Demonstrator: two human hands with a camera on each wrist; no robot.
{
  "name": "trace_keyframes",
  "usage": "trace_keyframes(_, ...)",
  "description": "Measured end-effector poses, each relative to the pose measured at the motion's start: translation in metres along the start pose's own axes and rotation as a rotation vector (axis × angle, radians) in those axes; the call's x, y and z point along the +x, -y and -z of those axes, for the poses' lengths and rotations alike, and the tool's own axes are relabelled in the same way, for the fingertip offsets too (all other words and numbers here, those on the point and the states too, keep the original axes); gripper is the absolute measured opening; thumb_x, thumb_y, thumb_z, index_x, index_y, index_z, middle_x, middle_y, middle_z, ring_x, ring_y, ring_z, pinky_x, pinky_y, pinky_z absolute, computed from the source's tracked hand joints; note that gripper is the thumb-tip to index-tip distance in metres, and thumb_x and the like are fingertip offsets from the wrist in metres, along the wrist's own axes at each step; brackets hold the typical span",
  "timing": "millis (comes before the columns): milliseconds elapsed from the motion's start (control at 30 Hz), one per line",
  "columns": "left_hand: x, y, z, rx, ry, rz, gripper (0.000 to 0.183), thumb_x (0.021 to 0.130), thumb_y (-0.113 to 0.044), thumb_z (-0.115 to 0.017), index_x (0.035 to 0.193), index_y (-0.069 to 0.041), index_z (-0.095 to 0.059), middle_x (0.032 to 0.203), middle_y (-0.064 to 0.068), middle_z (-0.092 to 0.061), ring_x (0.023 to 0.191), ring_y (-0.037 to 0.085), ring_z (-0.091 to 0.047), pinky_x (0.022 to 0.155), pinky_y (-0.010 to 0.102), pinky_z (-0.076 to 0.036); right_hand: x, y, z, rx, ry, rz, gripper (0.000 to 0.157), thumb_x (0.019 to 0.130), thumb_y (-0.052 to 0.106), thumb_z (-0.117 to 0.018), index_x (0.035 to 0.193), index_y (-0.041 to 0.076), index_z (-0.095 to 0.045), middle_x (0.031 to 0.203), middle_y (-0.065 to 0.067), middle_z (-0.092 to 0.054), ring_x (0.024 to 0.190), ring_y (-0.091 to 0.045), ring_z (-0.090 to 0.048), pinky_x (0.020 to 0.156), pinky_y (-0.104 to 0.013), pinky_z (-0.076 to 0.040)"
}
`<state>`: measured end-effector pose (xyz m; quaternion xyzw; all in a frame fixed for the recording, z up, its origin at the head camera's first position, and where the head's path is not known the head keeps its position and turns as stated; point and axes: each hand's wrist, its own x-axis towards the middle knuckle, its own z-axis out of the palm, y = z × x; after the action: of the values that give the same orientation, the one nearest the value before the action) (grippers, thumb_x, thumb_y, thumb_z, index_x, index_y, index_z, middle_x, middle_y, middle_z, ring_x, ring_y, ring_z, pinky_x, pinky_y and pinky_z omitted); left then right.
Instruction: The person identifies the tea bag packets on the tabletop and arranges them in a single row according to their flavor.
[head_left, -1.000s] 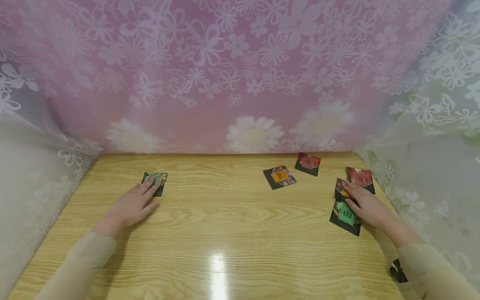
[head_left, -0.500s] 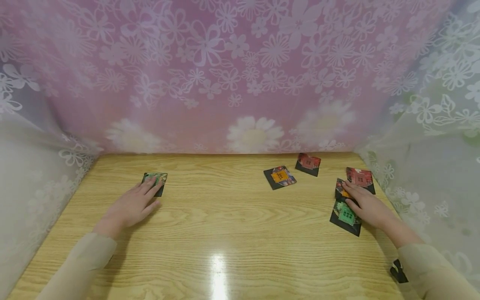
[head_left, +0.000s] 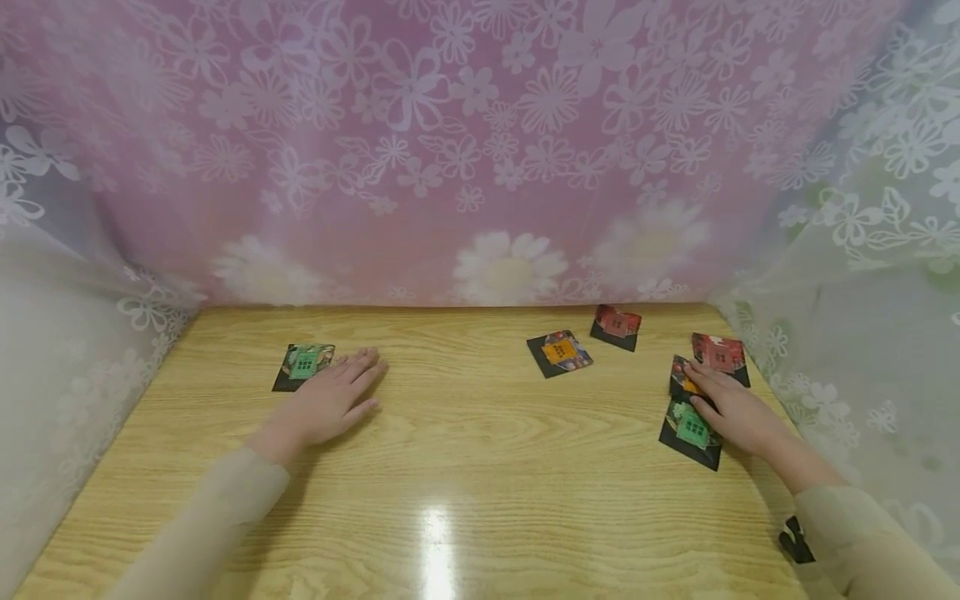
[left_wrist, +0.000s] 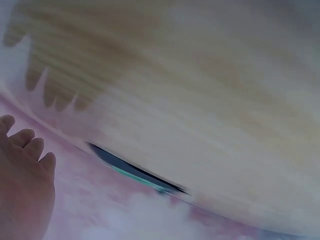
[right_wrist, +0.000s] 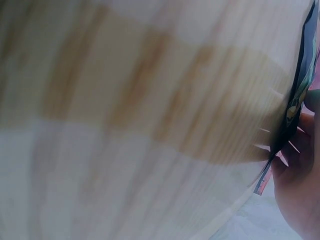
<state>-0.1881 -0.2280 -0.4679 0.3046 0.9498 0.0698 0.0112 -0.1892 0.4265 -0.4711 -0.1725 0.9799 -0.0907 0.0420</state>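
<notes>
In the head view my left hand (head_left: 326, 404), fingers straight, is just right of a small square packet with a green label (head_left: 303, 364). The left wrist view shows that hand apart from the packet, whose dark edge (left_wrist: 135, 170) lies on the tabletop. At the table's right side my right hand (head_left: 738, 412) rests its extended fingers on a black packet with an orange label (head_left: 678, 382), partly covering it. Touching that packet are a green-labelled packet (head_left: 692, 429) in front and a red-labelled packet (head_left: 722, 357) behind. The right wrist view catches my fingers (right_wrist: 295, 150) beside the packets' edges.
An orange-labelled packet (head_left: 558, 352) and a red-labelled packet (head_left: 617, 325) lie farther back on the wooden table (head_left: 465, 442). Flowered curtains (head_left: 405, 167) hang behind and at both sides. A small black object (head_left: 797, 540) is by the right sleeve.
My left hand has come off the green-labelled packet and moved right, uncovering most of it; the packet now sits slightly rotated. The right hand has stayed in place.
</notes>
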Motion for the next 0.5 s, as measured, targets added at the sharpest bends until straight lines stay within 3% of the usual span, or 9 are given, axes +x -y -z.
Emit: trace_keyframes(500, 0.086, -0.088, -0.003, 0.032, 0.106, -0.193, 0.070, 0.114, -0.049, -0.040, 0.171, -0.014, -0.021, 0.179, 0.014, -0.016, 0.167, 0.032, -0.017, 0.138, 0.046, -0.016, -0.002, 0.001, 0.002, 0.017, 0.006, 0.004, 0.062, 0.112, 0.024, -0.055, 0.162, -0.007, -0.036, 0.165, -0.037, -0.034, 0.148, -0.061, -0.034, 0.117, -0.077, -0.033)
